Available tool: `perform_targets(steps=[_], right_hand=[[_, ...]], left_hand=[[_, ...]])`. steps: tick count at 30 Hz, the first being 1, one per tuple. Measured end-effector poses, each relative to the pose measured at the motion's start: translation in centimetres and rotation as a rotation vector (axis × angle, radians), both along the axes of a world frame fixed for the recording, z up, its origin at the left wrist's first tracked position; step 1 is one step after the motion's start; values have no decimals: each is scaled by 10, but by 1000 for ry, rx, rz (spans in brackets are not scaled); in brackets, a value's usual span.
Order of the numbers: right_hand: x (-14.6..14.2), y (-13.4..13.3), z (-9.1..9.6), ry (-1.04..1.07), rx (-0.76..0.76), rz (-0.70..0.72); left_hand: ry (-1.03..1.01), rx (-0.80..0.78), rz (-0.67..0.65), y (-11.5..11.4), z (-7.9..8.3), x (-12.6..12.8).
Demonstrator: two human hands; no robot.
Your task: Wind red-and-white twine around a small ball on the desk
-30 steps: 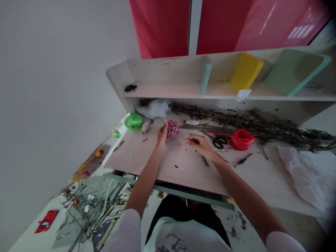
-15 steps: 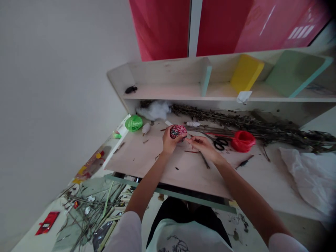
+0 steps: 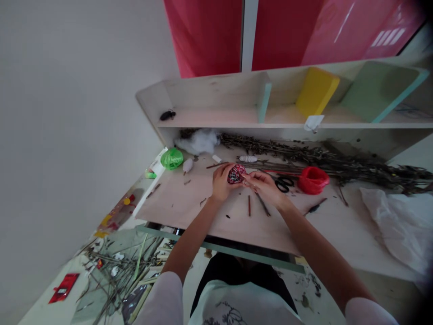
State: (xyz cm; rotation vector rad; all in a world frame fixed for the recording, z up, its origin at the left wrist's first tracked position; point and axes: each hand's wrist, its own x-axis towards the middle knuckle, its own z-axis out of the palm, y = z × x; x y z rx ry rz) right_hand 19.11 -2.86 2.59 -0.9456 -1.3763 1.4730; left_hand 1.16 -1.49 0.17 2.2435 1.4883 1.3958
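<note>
A ball of red, white and dark yarn (image 3: 236,174) is held above the table, with my left hand (image 3: 221,184) wrapped round its left side. At the ball's right edge, my right hand (image 3: 263,186) has its fingers pinched together on the yarn; the strand itself is too fine to make out. Below the hands are a short brown stick (image 3: 249,205) and a longer dark twig (image 3: 263,204). Black-handled scissors (image 3: 282,184) lie just right of my right hand, partly hidden by it.
A red twine roll (image 3: 313,180) sits to the right, a green one (image 3: 172,159) to the left. White fluff (image 3: 199,142), a wound white spool (image 3: 248,159) and dry branches (image 3: 304,158) line the back below the shelf (image 3: 216,118). Clear plastic (image 3: 392,221) covers the right end.
The yarn ball and my left hand have shifted slightly right. My right fingers have come in against the ball. The short brown stick, crosswise before, now points toward me.
</note>
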Motion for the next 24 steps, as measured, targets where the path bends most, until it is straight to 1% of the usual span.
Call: perform_targets(steps=[4,7,10,13,15,18,20,24], right_hand=[[-1,2,-3,37,29,-21],[0,1,2,61,10,-33],[1,-1,9,105,-19,-32],[1,-2,13,233,-77,-29],[3,-1,14,328,-116,-29],[8,1,15,376,-153,5],[11,3,17,368,-174,38],[15,4,19,339,-179,48]], left_hand=[[133,44,106,-5,2,2],[185,81,124,-7,3,3],[175,84,53,-7,2,5],[65,41,-95,-8,5,7],[-66,-39,-212,-10,9,9],[-278,-275,-367,-15,16,11],[-385,-437,-429,-17,21,11],[-525,-633,-519,-19,30,9]])
